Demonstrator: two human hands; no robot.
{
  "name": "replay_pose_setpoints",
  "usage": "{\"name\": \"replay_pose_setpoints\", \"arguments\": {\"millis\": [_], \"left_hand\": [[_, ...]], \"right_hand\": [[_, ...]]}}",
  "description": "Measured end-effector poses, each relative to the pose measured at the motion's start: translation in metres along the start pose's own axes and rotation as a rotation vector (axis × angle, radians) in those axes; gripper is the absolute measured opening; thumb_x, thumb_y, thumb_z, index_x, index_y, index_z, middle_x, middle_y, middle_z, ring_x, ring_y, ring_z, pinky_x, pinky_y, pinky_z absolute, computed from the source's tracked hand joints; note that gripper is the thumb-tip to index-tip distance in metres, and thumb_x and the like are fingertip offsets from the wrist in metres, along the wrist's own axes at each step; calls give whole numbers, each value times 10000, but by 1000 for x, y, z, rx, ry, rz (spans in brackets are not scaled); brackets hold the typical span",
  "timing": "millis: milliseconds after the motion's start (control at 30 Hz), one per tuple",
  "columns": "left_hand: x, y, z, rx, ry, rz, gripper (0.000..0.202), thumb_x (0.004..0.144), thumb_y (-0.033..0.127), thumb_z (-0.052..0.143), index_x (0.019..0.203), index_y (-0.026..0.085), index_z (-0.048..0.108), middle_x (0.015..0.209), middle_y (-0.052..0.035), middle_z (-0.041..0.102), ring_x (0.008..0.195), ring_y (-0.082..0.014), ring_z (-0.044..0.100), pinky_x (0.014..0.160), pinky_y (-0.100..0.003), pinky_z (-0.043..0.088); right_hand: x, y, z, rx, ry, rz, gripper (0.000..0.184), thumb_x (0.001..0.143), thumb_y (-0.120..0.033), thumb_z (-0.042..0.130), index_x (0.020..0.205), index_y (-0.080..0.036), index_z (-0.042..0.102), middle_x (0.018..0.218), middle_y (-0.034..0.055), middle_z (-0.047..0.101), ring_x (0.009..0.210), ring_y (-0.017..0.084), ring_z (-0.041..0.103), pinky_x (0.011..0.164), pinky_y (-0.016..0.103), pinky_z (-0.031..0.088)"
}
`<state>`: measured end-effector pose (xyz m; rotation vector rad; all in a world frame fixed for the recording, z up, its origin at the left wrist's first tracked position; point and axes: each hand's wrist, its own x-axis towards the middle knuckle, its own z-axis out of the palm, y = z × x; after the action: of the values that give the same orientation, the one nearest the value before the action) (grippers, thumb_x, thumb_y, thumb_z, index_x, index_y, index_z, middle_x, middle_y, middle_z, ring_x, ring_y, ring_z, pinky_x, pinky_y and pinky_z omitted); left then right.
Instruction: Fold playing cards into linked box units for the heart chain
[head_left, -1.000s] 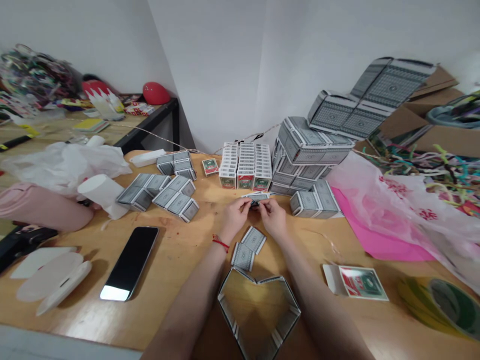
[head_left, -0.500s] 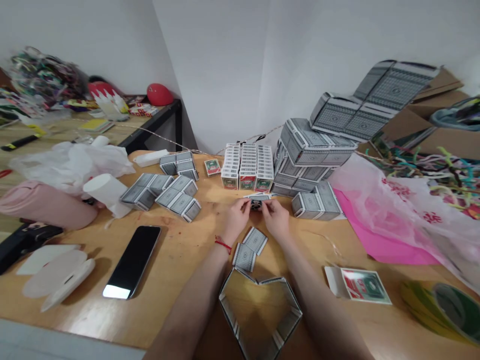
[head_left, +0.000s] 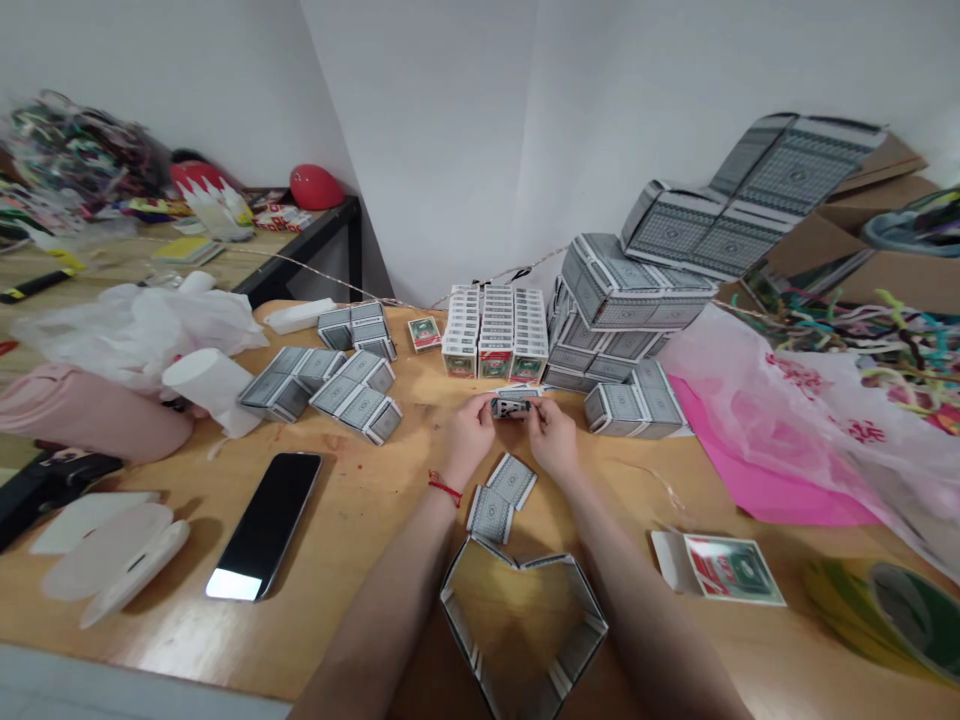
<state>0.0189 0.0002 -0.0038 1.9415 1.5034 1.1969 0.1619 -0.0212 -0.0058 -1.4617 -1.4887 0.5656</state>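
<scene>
Over the middle of the wooden table, my left hand and my right hand both pinch a small stack of playing cards between them, face toward me. Two folded card pieces lie just below my hands. Nearer to me stands a heart-shaped frame of folded cards, between my forearms. A red string circles my left wrist.
Card packs stand in rows behind my hands, beside stacked card-built blocks. More blocks lie to the left, with a phone, white plastic bags and white lids. To the right are a pink bag and an open card box.
The cards between my hands have tipped so that their printed face shows; my hands have stayed in nearly the same spot.
</scene>
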Motion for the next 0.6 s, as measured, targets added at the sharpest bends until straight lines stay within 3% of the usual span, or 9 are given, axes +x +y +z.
{"name": "replay_pose_setpoints", "arguments": {"millis": [333, 600], "left_hand": [[1, 12, -2, -115, -6, -32, 119, 787, 247, 520, 816, 160, 596, 814, -39, 657, 746, -127, 610, 699, -237, 487], [0, 3, 2, -76, -2, -27, 224, 825, 141, 423, 952, 174, 604, 935, -62, 658, 876, -156, 605, 790, -283, 475]], "right_hand": [[1, 4, 1, 21, -19, -5, 229, 812, -225, 399, 974, -187, 556, 847, 57, 694, 764, 184, 655, 708, 304, 492], [0, 4, 6, 58, -23, -20, 259, 815, -227, 386, 1015, -188, 547, 815, 49, 684, 770, 182, 638, 730, 319, 480]]}}
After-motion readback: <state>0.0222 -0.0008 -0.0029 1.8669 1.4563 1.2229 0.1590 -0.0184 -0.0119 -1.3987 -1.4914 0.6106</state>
